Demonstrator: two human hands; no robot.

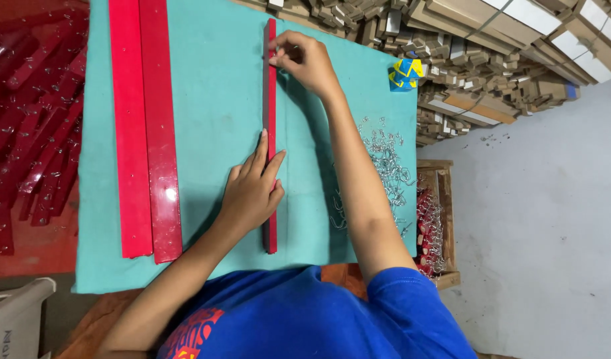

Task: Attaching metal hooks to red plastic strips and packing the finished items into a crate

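Left hand [254,189] flat, pinning red strip [271,136] to teal cloth [212,100]; right hand [306,61] pinches its far end, keeping it steady

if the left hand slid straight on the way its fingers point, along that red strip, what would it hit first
Probably the right hand, which pinches the same narrow red strip near its far end. Between it and the left hand only bare strip shows.

- A tabletop [212,86] covered with a teal cloth carries everything here.
- Two long, glossy red flat strips [146,133] lie side by side near its left edge, touching.
- One narrow red strip [271,133] lies lengthwise at the middle (standing on its edge).
- A loose heap of small silver wire hooks [385,166] sits toward the right edge.
- A small blue-and-yellow box [405,73] rests at the far right corner.
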